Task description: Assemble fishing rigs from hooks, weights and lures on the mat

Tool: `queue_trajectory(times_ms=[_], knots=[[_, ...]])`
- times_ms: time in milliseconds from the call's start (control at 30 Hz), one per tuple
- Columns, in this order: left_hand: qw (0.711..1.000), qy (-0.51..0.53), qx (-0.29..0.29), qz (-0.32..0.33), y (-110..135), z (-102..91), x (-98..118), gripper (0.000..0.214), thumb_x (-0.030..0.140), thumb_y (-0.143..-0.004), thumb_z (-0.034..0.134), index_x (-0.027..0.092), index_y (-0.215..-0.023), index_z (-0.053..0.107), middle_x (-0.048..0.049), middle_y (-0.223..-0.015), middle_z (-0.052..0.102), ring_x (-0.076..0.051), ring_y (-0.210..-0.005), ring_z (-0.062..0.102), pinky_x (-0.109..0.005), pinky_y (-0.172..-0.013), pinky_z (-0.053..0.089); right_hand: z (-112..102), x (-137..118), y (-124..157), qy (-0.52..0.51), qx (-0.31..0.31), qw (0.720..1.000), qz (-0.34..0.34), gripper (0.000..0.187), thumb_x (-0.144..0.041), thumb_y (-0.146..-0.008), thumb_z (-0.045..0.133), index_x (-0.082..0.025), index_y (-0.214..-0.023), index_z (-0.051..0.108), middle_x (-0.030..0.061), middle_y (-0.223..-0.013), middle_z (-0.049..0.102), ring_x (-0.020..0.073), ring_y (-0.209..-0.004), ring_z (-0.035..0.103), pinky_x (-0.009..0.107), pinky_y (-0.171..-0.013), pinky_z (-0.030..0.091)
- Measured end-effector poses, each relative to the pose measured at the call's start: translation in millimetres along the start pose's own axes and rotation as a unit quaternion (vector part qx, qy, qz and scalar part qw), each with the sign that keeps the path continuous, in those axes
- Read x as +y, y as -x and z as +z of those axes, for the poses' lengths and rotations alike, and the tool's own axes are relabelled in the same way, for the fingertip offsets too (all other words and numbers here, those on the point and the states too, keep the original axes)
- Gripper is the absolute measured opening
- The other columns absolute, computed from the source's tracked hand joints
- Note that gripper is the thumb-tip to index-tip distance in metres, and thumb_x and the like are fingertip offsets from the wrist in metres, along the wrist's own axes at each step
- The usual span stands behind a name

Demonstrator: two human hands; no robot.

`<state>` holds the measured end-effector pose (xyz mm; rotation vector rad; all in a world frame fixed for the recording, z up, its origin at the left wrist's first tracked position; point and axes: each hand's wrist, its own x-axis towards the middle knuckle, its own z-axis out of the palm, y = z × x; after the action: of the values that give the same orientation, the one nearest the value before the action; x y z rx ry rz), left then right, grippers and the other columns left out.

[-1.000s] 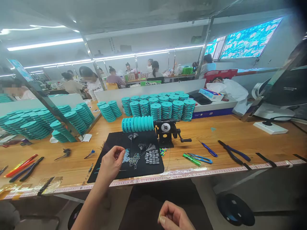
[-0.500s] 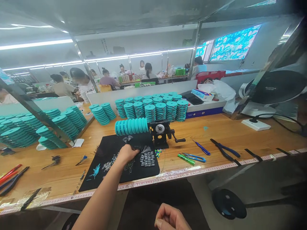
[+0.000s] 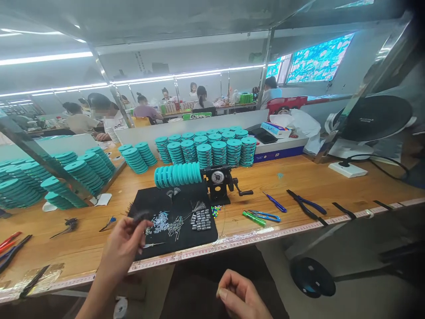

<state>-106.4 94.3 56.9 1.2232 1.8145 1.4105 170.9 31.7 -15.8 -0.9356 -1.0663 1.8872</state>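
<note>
My left hand [image 3: 121,248] is over the left front of a black mat [image 3: 192,237], its thumb and fingers pinched together. A dark, blurred small thing shows at its fingertips; I cannot make out its kind. Beside that hand lie a heap of small clear pieces [image 3: 161,221], a pile of small metal pieces [image 3: 175,226] and rows of grey cylindrical weights [image 3: 201,220]. Farther back on the mat are fans of fine strands [image 3: 173,192]. My right hand [image 3: 241,292] hangs below the table edge with curled fingers, thumb against the index finger; whatever is between them is too small to see.
Behind the mat stands a black hand-crank winder [image 3: 218,181] carrying teal spools [image 3: 177,175]. Stacks of teal spools [image 3: 202,150] line the back. To the right lie a green tube [image 3: 254,218], blue snips [image 3: 265,215], a blue pen-like tool [image 3: 275,202] and pliers [image 3: 305,206]. Other people sit beyond.
My left hand has moved from the fans of strands at the mat's middle to its left front, with something dark at the fingertips. My right hand stays nearly in place. The view has shifted slightly.
</note>
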Motion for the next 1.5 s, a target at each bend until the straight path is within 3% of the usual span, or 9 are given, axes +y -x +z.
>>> queue_trajectory(times_ms=[100, 200, 333, 600, 833, 1000, 1233, 1367, 1500], knots=[[0.970, 0.112, -0.192, -0.104, 63.0, 14.0, 1.1, 0.047, 0.055, -0.073, 0.072, 0.022, -0.103, 0.055, 0.0035, -0.068, 0.064, -0.010, -0.043, 0.049, -0.019, -0.036, 0.038, -0.9, -5.9, 0.8, -0.018, 0.024, 0.999, -0.017, 0.043, -0.057, -0.075, 0.071, -0.018, -0.073, 0.052, -0.0088, -0.056, 0.031, 0.0076, -0.050, 0.019, 0.024, -0.048, 0.014], [0.939, 0.174, -0.238, -0.176, 112.6, 42.5, -8.3, 0.043, 0.059, -0.074, 0.070, 0.020, -0.085, 0.058, 0.0060, -0.058, 0.055, -0.003, -0.036, 0.034, -0.015, -0.035, 0.022, 2.4, -12.0, 3.9, 0.016, 0.053, 0.998, -0.043, 0.037, -0.051, -0.080, 0.069, -0.017, -0.075, 0.056, -0.0059, -0.062, 0.038, 0.0096, -0.056, 0.026, 0.023, -0.051, 0.021], [0.917, 0.228, -0.253, -0.208, 141.6, 69.7, -27.6, 0.047, 0.062, -0.069, 0.073, 0.018, -0.073, 0.060, 0.0047, -0.056, 0.053, -0.003, -0.036, 0.028, -0.018, -0.035, 0.017, 10.0, -18.2, 10.1, 0.104, 0.088, 0.988, -0.071, 0.032, -0.047, -0.084, 0.067, -0.015, -0.078, 0.062, -0.0021, -0.068, 0.047, 0.0126, -0.065, 0.036, 0.024, -0.060, 0.031], [0.933, 0.206, -0.242, -0.170, 144.0, 75.1, -28.6, 0.046, 0.060, -0.070, 0.073, 0.016, -0.065, 0.058, 0.0052, -0.054, 0.043, -0.009, -0.051, 0.033, -0.021, -0.048, 0.030, 9.0, -13.7, 15.6, 0.277, 0.102, 0.950, -0.102, 0.025, -0.039, -0.093, 0.053, -0.019, -0.089, 0.067, -0.0019, -0.068, 0.052, 0.0133, -0.061, 0.040, 0.025, -0.056, 0.031], [0.949, 0.169, -0.231, -0.131, 141.9, 71.0, -15.2, 0.044, 0.058, -0.070, 0.072, 0.020, -0.059, 0.054, 0.0056, -0.054, 0.040, -0.012, -0.053, 0.031, -0.023, -0.054, 0.036, 10.4, -13.3, 16.4, 0.398, 0.104, 0.901, -0.136, 0.018, -0.028, -0.094, 0.052, -0.023, -0.087, 0.068, -0.0017, -0.076, 0.066, 0.0162, -0.070, 0.057, 0.029, -0.077, 0.036], [0.963, 0.126, -0.221, -0.086, 142.4, 71.2, -13.8, 0.039, 0.053, -0.073, 0.069, 0.020, -0.058, 0.054, 0.0032, -0.057, 0.045, -0.015, -0.057, 0.038, -0.024, -0.056, 0.037, 11.0, -14.2, 17.2, 0.397, 0.104, 0.902, -0.136, 0.016, -0.024, -0.094, 0.053, -0.024, -0.086, 0.067, -0.0031, -0.078, 0.068, 0.0152, -0.070, 0.059, 0.030, -0.084, 0.035], [0.976, 0.042, -0.212, -0.038, 144.1, 70.0, -19.9, 0.026, 0.041, -0.073, 0.071, 0.021, -0.061, 0.059, 0.0004, -0.058, 0.054, -0.018, -0.058, 0.048, -0.026, -0.057, 0.040, 9.8, -14.0, 15.4, 0.365, 0.100, 0.916, -0.136, 0.016, -0.025, -0.093, 0.055, -0.022, -0.086, 0.069, -0.0014, -0.074, 0.065, 0.0157, -0.070, 0.055, 0.025, -0.069, 0.037], [0.970, 0.099, -0.212, -0.070, 144.1, 71.8, -20.0, 0.035, 0.050, -0.071, 0.072, 0.020, -0.058, 0.059, 0.0006, -0.057, 0.052, -0.017, -0.059, 0.045, -0.026, -0.057, 0.039, 9.7, -13.4, 15.9, 0.337, 0.091, 0.928, -0.131, 0.016, -0.026, -0.092, 0.055, -0.021, -0.086, 0.069, -0.0020, -0.071, 0.060, 0.0141, -0.066, 0.051, 0.024, -0.064, 0.036], [0.925, 0.211, -0.257, -0.181, 145.3, 76.4, -26.3, 0.048, 0.060, -0.064, 0.075, 0.019, -0.057, 0.054, 0.0049, -0.052, 0.039, -0.011, -0.051, 0.031, -0.022, -0.046, 0.028, 10.5, -14.0, 16.7, 0.321, 0.088, 0.935, -0.124, 0.016, -0.026, -0.092, 0.055, -0.021, -0.085, 0.068, -0.0022, -0.071, 0.058, 0.0135, -0.066, 0.049, 0.024, -0.062, 0.036]])
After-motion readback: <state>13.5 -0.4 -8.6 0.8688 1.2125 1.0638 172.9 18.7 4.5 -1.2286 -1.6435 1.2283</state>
